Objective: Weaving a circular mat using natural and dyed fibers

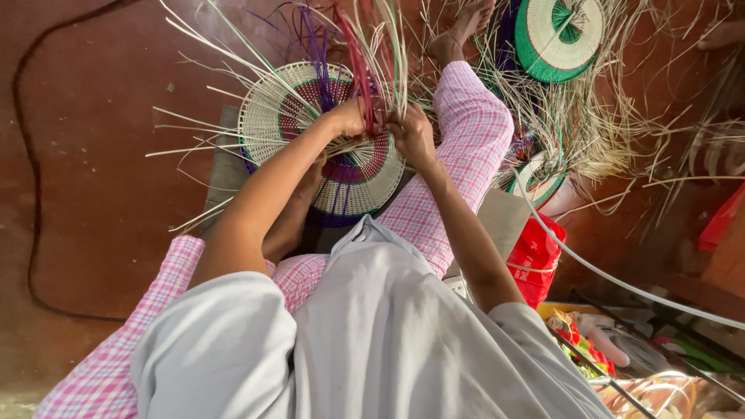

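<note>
A round woven disc point(272, 116) of cream straw with red, green and purple rings lies on my lap, loose straw ends sticking out all around it. My left hand point(347, 116) is closed on a bunch of red and pale straw strands point(372, 54) rising from the disc's middle. My right hand point(411, 133) grips the same bunch just to the right, fingers pinched on the strands. Both hands sit close together above the disc's upper right part.
My legs in pink checked trousers point(473, 124) stretch out over a red floor point(85, 155). A finished green and cream woven disc point(555, 35) and piles of loose straw point(613, 124) lie at the upper right. A red bag point(535, 256) and a black cable point(31, 178) are nearby.
</note>
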